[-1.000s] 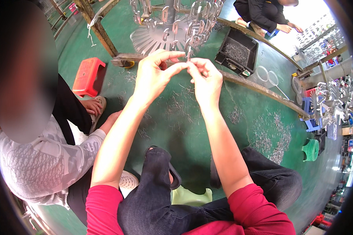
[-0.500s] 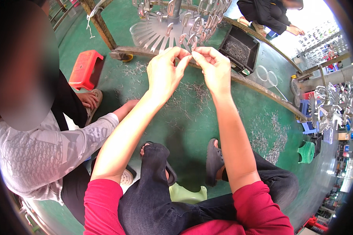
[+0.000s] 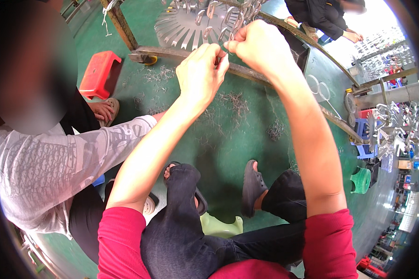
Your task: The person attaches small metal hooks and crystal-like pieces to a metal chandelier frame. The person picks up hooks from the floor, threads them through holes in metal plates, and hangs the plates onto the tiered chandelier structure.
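Observation:
Both my hands are raised at the far side, over a beam of the rack [image 3: 160, 52]. My right hand [image 3: 263, 49] is pinched closed beside the lowest of the hanging metal loops [image 3: 212, 10]; whatever lies between its fingertips is too small to name. Just left of it and slightly lower, my left hand [image 3: 201, 72] is curled closed, thumb against fingers, its contents hidden. A small gap parts the two hands. Behind them, a grey disc with radial slots [image 3: 172, 30] sits under the loops. Thin bent wire hooks [image 3: 235, 104] lie scattered on the green floor below.
A person in a grey patterned sleeve [image 3: 111, 139] sits close at my left, near a red stool [image 3: 94, 73]. My right hand partly covers a black bin [image 3: 301, 51]. Another person [image 3: 321, 21] crouches at the far right. A green stool [image 3: 361, 180] stands at right.
My fingertips have parted; the right hand has moved up and over toward the hanging loops, covering more of the bin. The neighbour's sleeved arm has shifted forward and up.

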`<state>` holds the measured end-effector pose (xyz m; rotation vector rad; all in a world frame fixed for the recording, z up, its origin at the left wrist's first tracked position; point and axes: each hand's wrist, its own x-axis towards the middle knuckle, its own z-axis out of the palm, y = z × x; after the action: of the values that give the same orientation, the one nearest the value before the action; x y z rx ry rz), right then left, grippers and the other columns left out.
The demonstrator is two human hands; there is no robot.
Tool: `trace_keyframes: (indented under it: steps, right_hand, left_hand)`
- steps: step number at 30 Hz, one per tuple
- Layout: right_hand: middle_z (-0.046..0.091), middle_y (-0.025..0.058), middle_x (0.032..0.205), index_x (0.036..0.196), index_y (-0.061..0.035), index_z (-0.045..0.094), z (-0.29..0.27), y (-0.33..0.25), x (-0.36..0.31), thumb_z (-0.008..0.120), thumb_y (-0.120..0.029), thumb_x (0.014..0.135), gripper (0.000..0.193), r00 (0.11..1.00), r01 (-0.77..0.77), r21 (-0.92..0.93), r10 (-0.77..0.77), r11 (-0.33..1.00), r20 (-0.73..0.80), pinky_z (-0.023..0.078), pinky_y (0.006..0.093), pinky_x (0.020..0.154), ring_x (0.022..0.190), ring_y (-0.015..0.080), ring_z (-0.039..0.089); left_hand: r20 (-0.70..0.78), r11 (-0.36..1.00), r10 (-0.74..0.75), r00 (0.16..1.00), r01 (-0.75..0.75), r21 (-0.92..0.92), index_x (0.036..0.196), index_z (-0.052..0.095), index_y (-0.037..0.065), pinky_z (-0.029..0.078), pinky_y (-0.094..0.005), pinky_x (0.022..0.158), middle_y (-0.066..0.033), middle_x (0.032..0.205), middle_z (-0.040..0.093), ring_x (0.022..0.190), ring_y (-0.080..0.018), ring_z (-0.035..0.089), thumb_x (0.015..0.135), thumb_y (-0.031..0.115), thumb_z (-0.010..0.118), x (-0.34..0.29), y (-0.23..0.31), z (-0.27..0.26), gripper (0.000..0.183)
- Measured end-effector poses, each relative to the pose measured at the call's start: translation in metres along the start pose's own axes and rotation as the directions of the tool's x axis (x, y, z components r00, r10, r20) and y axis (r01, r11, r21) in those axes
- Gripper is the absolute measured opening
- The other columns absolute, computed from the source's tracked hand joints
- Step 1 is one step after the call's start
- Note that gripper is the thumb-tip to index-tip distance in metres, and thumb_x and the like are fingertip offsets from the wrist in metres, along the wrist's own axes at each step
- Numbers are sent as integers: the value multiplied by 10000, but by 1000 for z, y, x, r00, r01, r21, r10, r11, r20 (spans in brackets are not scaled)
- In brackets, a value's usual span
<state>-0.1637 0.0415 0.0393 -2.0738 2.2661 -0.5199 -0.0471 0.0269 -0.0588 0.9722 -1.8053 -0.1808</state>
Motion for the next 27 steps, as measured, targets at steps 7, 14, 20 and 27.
trace_keyframes:
  steps: [7,14,20,27]
  right_hand:
    - [658,73,650,825,-24,696,-8,1,20,656,-208,766,197,959,-113,151,68,982,275,497,269,567,584,112,644]
    - [668,70,707,831,-18,693,-4,0,26,673,-209,770,201,958,-107,217,42,970,285,505,271,559,619,122,650]
    - [671,65,733,835,-11,686,-3,-1,33,682,-209,764,210,947,-122,230,44,965,319,510,273,572,649,130,652]
    - [668,68,729,817,-14,679,5,7,40,693,-210,754,206,944,-116,205,44,972,326,512,274,583,655,128,652]
  left_hand:
    - [292,892,-286,913,365,-267,763,602,65,419,-241,518,18,654,579,538,-95,528,763,218,718,-25,-11,-5,191]
    - [905,-67,-229,360,921,-383,1250,481,30,452,-438,854,-115,1247,520,1100,-229,529,868,546,440,-2,-56,-22,643]
    - [939,-136,-218,265,945,-298,1176,518,16,403,-547,880,-114,1221,550,1098,-289,554,820,501,556,35,-77,-12,603]
    - [913,-85,-275,300,939,-334,1072,577,168,332,-630,888,-82,1107,621,1064,-273,584,815,411,626,45,-73,-4,357]
